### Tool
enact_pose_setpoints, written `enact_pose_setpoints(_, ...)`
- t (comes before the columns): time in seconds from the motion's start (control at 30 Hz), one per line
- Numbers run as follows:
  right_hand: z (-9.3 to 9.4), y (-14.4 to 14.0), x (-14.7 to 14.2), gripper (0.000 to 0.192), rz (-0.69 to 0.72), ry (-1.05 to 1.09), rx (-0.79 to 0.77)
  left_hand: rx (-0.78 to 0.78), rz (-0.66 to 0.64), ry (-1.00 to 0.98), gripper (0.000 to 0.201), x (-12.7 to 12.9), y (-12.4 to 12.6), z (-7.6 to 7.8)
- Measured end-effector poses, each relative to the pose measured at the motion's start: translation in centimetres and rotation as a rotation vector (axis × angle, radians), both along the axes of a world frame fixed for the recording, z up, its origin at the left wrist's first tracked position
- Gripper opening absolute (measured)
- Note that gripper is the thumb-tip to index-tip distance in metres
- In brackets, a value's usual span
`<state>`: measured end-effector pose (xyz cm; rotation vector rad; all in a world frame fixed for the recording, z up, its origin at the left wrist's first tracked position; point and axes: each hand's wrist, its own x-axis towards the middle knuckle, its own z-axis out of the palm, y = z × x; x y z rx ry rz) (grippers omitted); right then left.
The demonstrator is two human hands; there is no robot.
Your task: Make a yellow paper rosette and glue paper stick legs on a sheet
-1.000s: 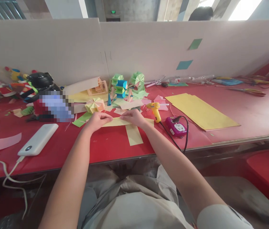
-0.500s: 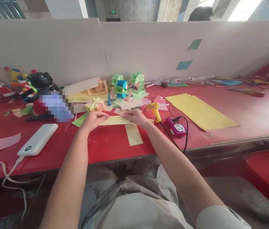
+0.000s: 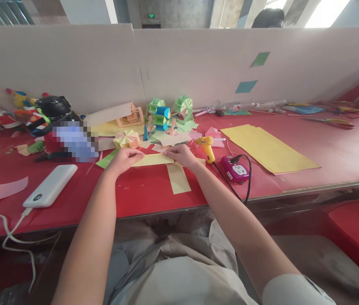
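Left hand (image 3: 123,159) and right hand (image 3: 182,154) pinch opposite ends of a yellow paper strip (image 3: 154,159); finished pleated paper fans (image 3: 166,112) lie beyond, one cut strip (image 3: 178,178) nearer, unfolded.

Person seen from the head down. Both forearms are bare from wrist to above the elbow. Left hand (image 3: 122,159) and right hand (image 3: 182,155): no rings, watch, bracelets or gloves visible. The right arm emerges from a short, pale grey-white sleeve (image 3: 293,290) with a rounded hem, at near right. The left arm's sleeve lies outside the view. The lap is covered by light grey-beige garment (image 3: 179,271), loosely creased, with folds gathered at near centre.
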<state>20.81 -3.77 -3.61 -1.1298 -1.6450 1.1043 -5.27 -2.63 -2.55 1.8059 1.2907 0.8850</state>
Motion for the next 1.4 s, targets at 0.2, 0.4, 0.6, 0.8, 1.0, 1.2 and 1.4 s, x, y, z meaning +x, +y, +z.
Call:
enact_pose_setpoints(0.2, -0.9, 0.7, 0.2, 0.042, 0.047, 0.139, -0.016, 0.007, -0.042, -0.061, 0.038, -0.4, 0.1, -0.3)
enact_pose_setpoints(0.4, -1.0, 0.7, 0.1, 0.03, 0.051, 0.182, -0.009, -0.036, -0.06, -0.111, 0.034, -0.6, 0.3, -0.7)
enact_pose_setpoints(0.6, -1.3, 0.8, 0.0, 0.025, 0.036, 0.189, -0.052, -0.111, -0.061, -0.178, 0.033, -0.1, 0.4, -1.0)
enact_pose_setpoints(0.8, -1.5, 0.8, -0.2, 0.023, 0.052, 0.257, -0.142, -0.152, -0.06, -0.253, 0.032, 0.4, 0.5, -1.1)
enact_pose_setpoints(1.0, -1.4, 0.7, -0.3, 0.022, 0.002, 0.257, -0.131, -0.207, -0.005, -0.341, 0.035, 1.0, 0.2, -0.9)
enact_pose_setpoints(1.2, -1.3, 0.7, -0.4, 0.02, -0.006, 0.23, -0.121, -0.169, 0.014, -0.293, 0.037, 1.1, 0.4, -1.1)
enact_pose_setpoints(1.4, -1.4, 0.7, -0.6, 0.019, -0.019, 0.203, -0.122, -0.186, -0.007, -0.175, 0.045, 1.4, 0.1, -0.9)
